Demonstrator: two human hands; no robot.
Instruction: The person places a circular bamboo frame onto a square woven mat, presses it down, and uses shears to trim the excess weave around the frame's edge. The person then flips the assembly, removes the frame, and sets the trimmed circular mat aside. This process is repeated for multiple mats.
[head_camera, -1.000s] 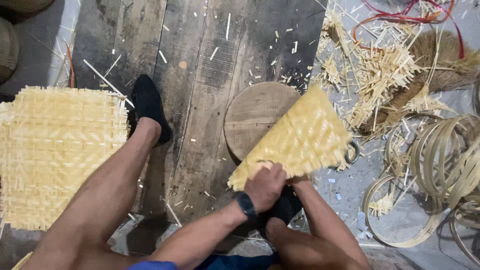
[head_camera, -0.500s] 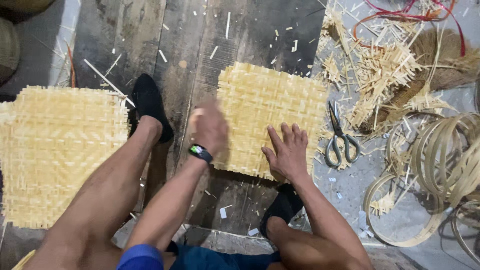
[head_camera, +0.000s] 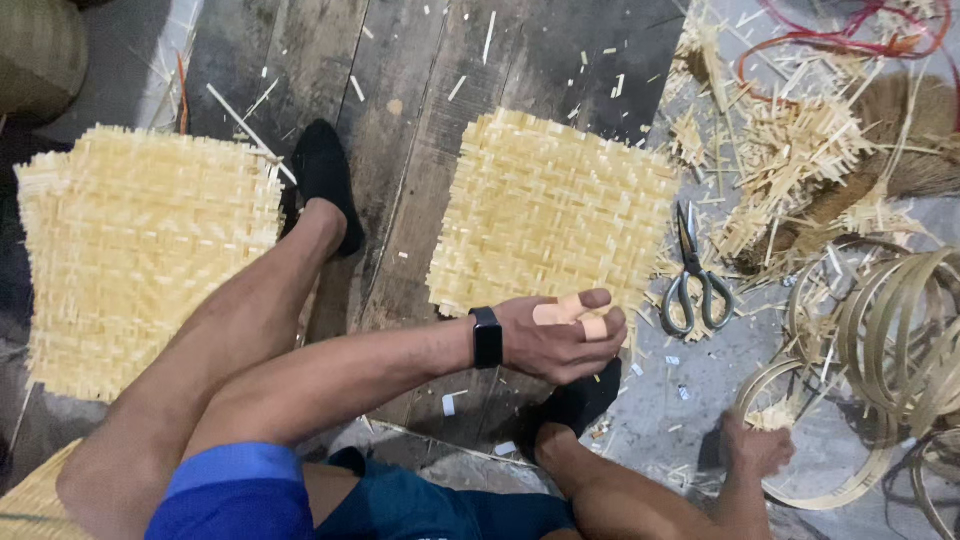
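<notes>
The woven bamboo mat is lying flat on the plank floor, its near edge being pinned under the loosely curled left hand. The right hand, apparently closed on a bamboo hoop, is being held beside it; scissors are lying between.

Matt woven bamboo mat on rough, worn wooden planks
</notes>
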